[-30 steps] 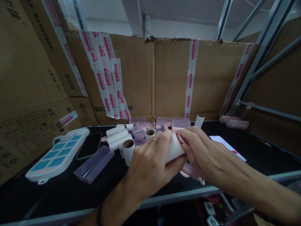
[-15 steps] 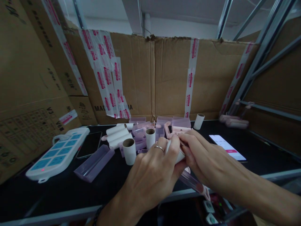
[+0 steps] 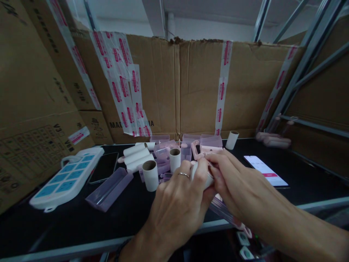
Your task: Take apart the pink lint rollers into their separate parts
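Over the front part of the black table, both hands meet around a white lint roller roll [image 3: 209, 181]. My left hand [image 3: 178, 200], with a ring on one finger, wraps it from the left. The fingers of my right hand [image 3: 240, 183] close on its right end, where some pink shows; my fingers hide the rest. Below them, a clear purplish plastic piece [image 3: 222, 211] with a pink end sticks out past the table edge. Left of my hands stand two white rolls with brown cores, the nearer roll [image 3: 151, 178] and the farther roll [image 3: 175, 160].
Purple plastic covers [image 3: 165, 147] and pink handle parts [image 3: 195, 150] lie behind my hands. More white rolls [image 3: 136, 160] lie left; a lone roll [image 3: 232, 140] stands at back right. A purple trough [image 3: 109, 189], power strip [image 3: 68, 178], dark phone [image 3: 104, 167] and lit phone [image 3: 265, 171] surround them.
The view has shifted very slightly. Both hands stay closed around the roll with only a small shift of the fingers, and the clear piece below hangs slightly lower.
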### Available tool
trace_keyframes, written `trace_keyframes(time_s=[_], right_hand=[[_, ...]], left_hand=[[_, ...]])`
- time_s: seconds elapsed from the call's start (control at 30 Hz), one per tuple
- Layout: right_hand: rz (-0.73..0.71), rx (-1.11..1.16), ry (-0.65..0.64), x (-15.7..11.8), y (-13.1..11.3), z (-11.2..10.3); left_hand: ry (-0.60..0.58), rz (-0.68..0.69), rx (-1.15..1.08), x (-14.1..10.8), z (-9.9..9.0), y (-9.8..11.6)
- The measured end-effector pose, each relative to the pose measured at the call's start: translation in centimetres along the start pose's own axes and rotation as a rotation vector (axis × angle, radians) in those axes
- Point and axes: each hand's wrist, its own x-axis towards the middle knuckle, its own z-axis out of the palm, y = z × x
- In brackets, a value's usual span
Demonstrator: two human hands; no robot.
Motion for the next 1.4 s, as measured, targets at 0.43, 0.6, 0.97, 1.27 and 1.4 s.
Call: trace_keyframes(time_s=[0.43, 0.6, 0.97, 1.27, 1.4], right_hand=[[0.018, 0.073, 0.038, 0.4, -0.2, -0.3], [0.074, 0.165, 0.023, 0.5, 0.0, -0.1], [0.171, 0.410, 0.026, 0.7, -0.5, -0.1], [0.278, 0.363, 0.097, 1.2, -0.4, 1.8], [0.293, 0.351, 0.089, 1.2, 0.3, 2.3]], left_hand=[[0.002, -0.006, 0.022, 0.1, -0.4, 0.4], [0.040, -0.051, 0.027, 0.1, -0.1, 0.4], [0.079, -0.105, -0.123, 0.0, 0.3, 0.2], [0.139, -0.247, -0.201, 0.0, 2.2, 0.5], [0.202, -0.424, -0.265, 0.8, 2.4, 0.0]])
